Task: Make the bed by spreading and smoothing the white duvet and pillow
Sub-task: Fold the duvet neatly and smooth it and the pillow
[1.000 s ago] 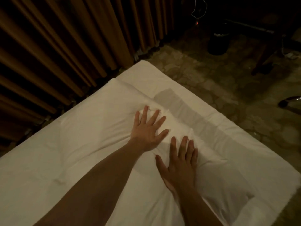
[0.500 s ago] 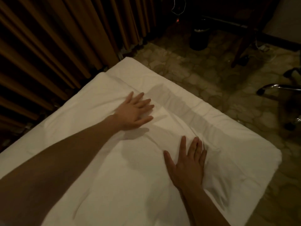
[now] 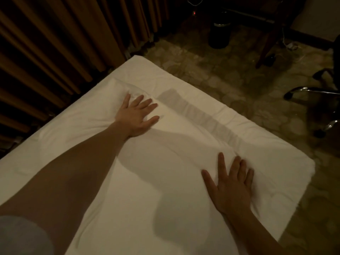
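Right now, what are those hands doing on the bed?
A person is making the bed. The left hand lies flat with fingers spread on the white duvet, near the far edge by the curtains. The right hand presses flat closer in, beside some wrinkles. Neither hand grips anything.

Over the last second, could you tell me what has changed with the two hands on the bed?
The left hand slid away from the right hand, out toward the curtain-side corner of the white duvet, and the two now lie wide apart. The right hand shifted only slightly toward the bed's right edge. Nothing was gripped or released: both palms stayed flat, fingers straight, pressing the fabric.
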